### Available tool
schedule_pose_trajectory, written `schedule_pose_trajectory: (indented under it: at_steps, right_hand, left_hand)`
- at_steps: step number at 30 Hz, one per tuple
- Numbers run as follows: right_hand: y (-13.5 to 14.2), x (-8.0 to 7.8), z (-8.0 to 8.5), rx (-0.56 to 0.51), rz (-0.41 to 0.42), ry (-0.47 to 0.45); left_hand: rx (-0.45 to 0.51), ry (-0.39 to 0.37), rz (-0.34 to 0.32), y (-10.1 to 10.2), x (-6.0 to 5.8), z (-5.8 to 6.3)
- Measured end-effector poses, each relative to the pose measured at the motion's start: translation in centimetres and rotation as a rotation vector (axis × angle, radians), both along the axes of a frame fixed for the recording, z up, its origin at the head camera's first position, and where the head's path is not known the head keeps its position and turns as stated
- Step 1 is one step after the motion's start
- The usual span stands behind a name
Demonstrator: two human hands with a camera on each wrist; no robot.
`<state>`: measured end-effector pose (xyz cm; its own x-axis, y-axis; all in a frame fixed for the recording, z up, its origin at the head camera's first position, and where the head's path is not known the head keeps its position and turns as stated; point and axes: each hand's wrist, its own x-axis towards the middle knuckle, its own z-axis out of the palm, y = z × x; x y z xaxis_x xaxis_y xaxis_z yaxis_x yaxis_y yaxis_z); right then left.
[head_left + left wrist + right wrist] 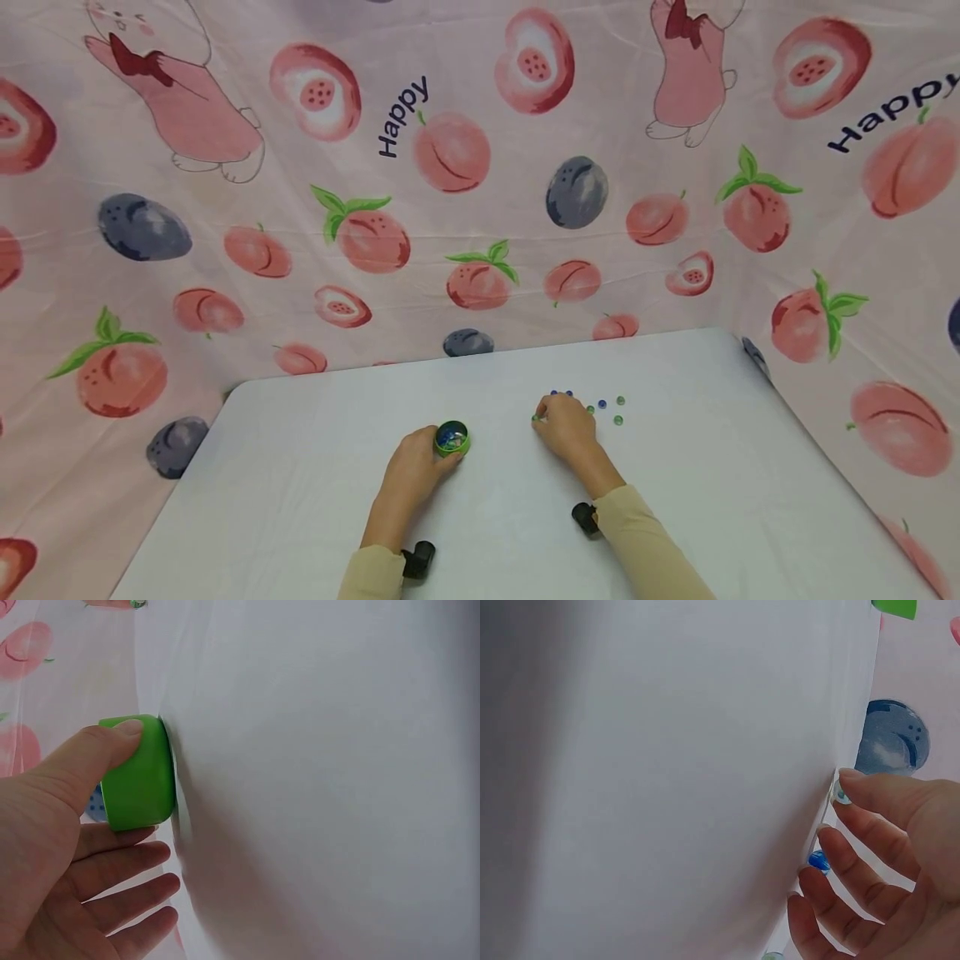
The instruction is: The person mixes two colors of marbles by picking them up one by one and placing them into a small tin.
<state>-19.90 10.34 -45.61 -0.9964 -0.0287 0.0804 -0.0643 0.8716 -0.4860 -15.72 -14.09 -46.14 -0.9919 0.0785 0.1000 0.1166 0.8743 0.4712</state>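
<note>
In the head view my left hand (pixel 411 465) grips a small round green cup (pixel 466 451) that stands on the table with blue and clear marbles inside. The left wrist view shows the thumb on the cup's near side and the index finger beneath its edge, the other fingers spread loosely. Farther right, my right hand (pixel 567 429) is down at the tabletop. Between its thumb and index finger it pinches a clear greenish marble (pixel 841 794). A blue marble (pixel 820 861) lies behind its middle fingers in the right wrist view.
Around the right hand lie several loose marbles, among them a blue marble (pixel 602 404) and a green marble (pixel 618 420). The white table (pixel 315 483) ends at a fruit-print curtain (pixel 420 317) at the back and sides. Each wrist wears a small black camera.
</note>
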Motion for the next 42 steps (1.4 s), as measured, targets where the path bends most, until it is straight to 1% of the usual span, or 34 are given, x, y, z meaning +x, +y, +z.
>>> schedule_pose_trajectory:
  at_steps: [7, 14, 19, 23, 28, 34, 42]
  right_hand:
    - [0.1, 0.4, 0.2, -0.013, 0.002, 0.008]
    - [0.0, 0.8, 0.6, -0.045, 0.022, 0.062]
    - [-0.4, 1.1, 1.2, -0.091, 0.042, 0.073]
    - [-0.7, 1.3, 1.5, -0.148, 0.074, 0.065]
    - [-1.2, 1.4, 1.7, -0.191, 0.121, 0.071]
    - [-2.1, 1.1, 1.6, -0.246, 0.161, 0.070]
    - [-3.6, 0.8, 1.5, -0.307, 0.252, 0.092]
  left_hand:
    - [-0.001, 0.000, 0.000, 0.1, 0.1, 0.1]
    - [-0.005, 0.012, -0.001, 0.1, 0.2, 0.3]
    - [-0.001, 0.016, -0.004, 0.1, 0.2, 0.3]
    - [0.002, 0.001, -0.001, 0.1, 0.1, 0.2]
    - [0.023, -0.021, -0.002, 0.0, 0.0, 0.1]
    - [0.052, -0.040, -0.007, -0.2, -0.1, 0.0]
    - [0.099, 0.003, -0.051, -0.3, -0.4, 0.0]
